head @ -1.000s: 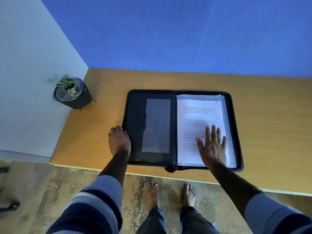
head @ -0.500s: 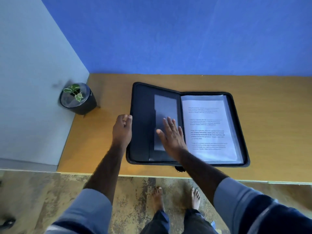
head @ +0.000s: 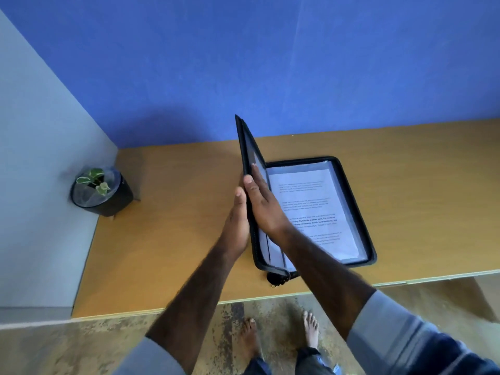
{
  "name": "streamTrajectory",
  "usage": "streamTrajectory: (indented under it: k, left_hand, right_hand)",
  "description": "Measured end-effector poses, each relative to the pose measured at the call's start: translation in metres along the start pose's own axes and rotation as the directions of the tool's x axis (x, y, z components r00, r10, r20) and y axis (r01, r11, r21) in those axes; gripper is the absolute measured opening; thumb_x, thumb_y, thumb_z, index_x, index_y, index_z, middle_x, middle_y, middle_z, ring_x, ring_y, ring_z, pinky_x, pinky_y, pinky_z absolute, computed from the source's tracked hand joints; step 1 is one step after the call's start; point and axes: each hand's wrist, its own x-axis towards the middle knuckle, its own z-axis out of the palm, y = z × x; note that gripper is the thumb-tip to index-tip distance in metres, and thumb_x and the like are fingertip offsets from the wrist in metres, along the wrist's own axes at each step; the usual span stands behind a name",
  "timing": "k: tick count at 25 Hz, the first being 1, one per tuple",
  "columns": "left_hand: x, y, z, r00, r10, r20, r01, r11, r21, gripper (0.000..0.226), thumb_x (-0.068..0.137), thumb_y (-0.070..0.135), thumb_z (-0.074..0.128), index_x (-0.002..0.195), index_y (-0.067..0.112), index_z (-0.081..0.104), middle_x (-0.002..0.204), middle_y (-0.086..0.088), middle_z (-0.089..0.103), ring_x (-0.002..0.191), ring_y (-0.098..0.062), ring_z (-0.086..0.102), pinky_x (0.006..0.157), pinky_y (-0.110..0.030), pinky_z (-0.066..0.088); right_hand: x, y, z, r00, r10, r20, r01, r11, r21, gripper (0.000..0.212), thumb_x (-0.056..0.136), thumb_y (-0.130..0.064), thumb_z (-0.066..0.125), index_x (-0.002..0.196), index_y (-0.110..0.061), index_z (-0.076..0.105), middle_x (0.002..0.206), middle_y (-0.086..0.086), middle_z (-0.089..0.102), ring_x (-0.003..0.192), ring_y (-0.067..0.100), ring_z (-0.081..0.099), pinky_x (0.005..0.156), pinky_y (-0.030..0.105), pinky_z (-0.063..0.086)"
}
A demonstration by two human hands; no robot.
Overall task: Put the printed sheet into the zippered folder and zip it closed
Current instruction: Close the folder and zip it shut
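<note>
Head view, frame centre: my flat left hand (head: 236, 222) and right hand (head: 263, 205) sandwich the upright folder cover (head: 250, 147), fingers extended; dropping it carelessly could crease the printed sheet (head: 311, 209).

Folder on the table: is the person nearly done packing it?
About halfway. The sheet already lies inside the folder. The left hand and right hand hold the raised cover between them, flat on either side, upright. Left: fold it shut, then pull the zipper.
</note>
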Motion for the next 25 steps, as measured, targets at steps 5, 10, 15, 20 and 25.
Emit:
streamTrajectory:
  k: [5,10,15,20,25]
  left_hand:
    - [0.018,-0.044,0.059,0.991,0.081,0.104,-0.090,0.991,0.094,0.055,0.111,0.035,0.022,0.160,0.010,0.021,0.164,-0.005,0.030,0.153,-0.012,0.024,0.126,-0.034,0.020]
    - [0.021,-0.094,0.080,0.992,-0.127,0.028,0.094,0.851,0.517,0.067,0.104,0.055,0.030,0.162,0.029,0.006,0.170,0.006,0.000,0.155,-0.006,0.002,0.128,-0.034,0.007]
    - [0.022,-0.116,0.094,0.980,-0.197,-0.024,0.154,0.679,0.718,0.072,0.104,0.055,0.034,0.162,0.027,0.004,0.170,0.000,-0.006,0.157,-0.021,0.008,0.125,-0.039,0.019]
    - [0.021,-0.125,0.107,0.971,-0.232,-0.064,0.185,0.545,0.818,0.078,0.101,0.058,0.041,0.162,0.029,0.002,0.170,-0.001,-0.011,0.157,-0.024,0.003,0.125,-0.042,0.019]
    - [0.023,-0.131,0.121,0.970,-0.226,-0.094,0.182,0.408,0.894,0.083,0.099,0.054,0.050,0.162,0.027,0.003,0.169,-0.003,-0.015,0.157,-0.026,-0.003,0.124,-0.044,0.018]
  right_hand:
    - [-0.008,-0.014,-0.081,1.000,-0.006,-0.011,0.007,0.996,0.086,0.048,0.098,-0.022,0.053,0.143,-0.041,0.050,0.086,0.012,0.063,0.075,0.022,0.062,0.081,0.041,0.054]
    - [-0.007,-0.002,-0.158,0.996,-0.013,-0.092,0.002,0.993,-0.115,0.053,0.093,-0.012,0.047,0.136,-0.042,0.056,0.113,-0.009,0.074,0.095,0.017,0.073,0.086,0.048,0.061]
    - [-0.005,0.048,-0.217,0.974,0.081,-0.212,-0.122,0.974,-0.190,0.055,0.095,-0.019,0.051,0.149,-0.030,0.047,0.112,-0.006,0.073,0.092,0.021,0.074,0.077,0.049,0.062]
    - [-0.012,0.101,-0.254,0.950,0.155,-0.271,-0.212,0.957,-0.200,0.045,0.097,-0.010,0.053,0.140,-0.020,0.057,0.125,-0.002,0.067,0.106,0.017,0.066,0.078,0.026,0.056]
    - [-0.014,0.156,-0.275,0.899,0.300,-0.319,-0.378,0.899,-0.220,0.033,0.091,-0.009,0.057,0.122,-0.013,0.067,0.115,0.005,0.070,0.101,0.024,0.065,0.077,0.030,0.049]
